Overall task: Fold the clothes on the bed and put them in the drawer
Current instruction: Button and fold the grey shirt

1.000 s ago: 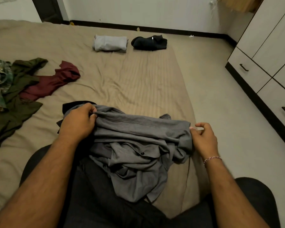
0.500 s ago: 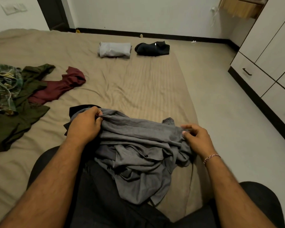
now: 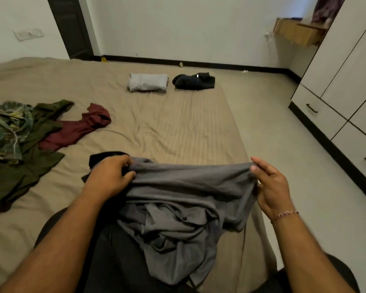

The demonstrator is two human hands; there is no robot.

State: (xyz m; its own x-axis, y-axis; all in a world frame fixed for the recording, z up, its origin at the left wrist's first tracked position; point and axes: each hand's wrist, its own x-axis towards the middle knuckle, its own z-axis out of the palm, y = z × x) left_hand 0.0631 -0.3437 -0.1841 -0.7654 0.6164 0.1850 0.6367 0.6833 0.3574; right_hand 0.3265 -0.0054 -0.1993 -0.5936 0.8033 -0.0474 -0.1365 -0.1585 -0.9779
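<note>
A crumpled grey button shirt (image 3: pixel 184 210) hangs over my lap and the near edge of the bed (image 3: pixel 156 127). My left hand (image 3: pixel 109 176) grips its upper edge on the left, fingers curled into the cloth. My right hand (image 3: pixel 269 185) pinches the same edge on the right between thumb and fingers, so the edge is stretched between both hands. A black garment (image 3: pixel 103 158) peeks out beneath my left hand. On the far side of the bed lie a folded light grey garment (image 3: pixel 148 82) and a folded black garment (image 3: pixel 194 81).
Unfolded clothes lie at the left: a maroon shirt (image 3: pixel 78 127), an olive green garment (image 3: pixel 23 166) and a patterned green one (image 3: pixel 6 127). A white wardrobe with closed drawers (image 3: pixel 317 111) stands at the right across a strip of floor (image 3: pixel 283 155). A dark door (image 3: pixel 70 28) is behind the bed.
My right hand has moved right and up, pulling the shirt's top edge taut. The left hand keeps its grip. The view has tilted up, showing more wall.
</note>
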